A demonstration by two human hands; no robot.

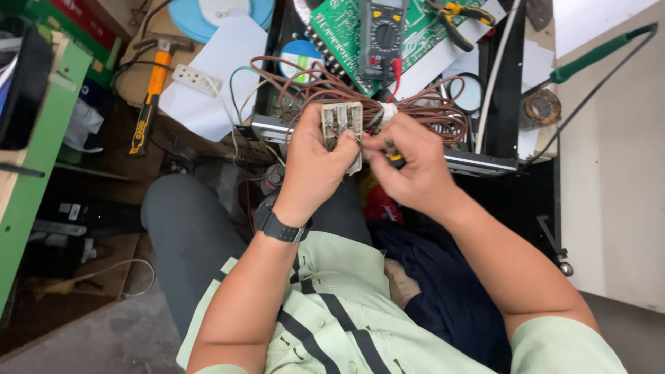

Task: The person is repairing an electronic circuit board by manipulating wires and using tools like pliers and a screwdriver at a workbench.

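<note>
My left hand [313, 161] grips a small beige terminal block [342, 125] upright in front of my chest, with a black watch on that wrist. My right hand [409, 166] is closed around a small tool with a yellow and black handle [393, 158], its tip hidden at the block's right edge. A bundle of brown wires [415, 107] loops out from behind the block over a black tray [478, 161].
A dark multimeter [382, 34] lies on a green circuit board [339, 28] in the tray, with yellow-handled pliers [457, 17] beside it. An orange-handled hammer [151, 93], a white socket strip [196, 79] and a green shelf frame [41, 138] are at left. A green-handled tool [596, 52] lies at right.
</note>
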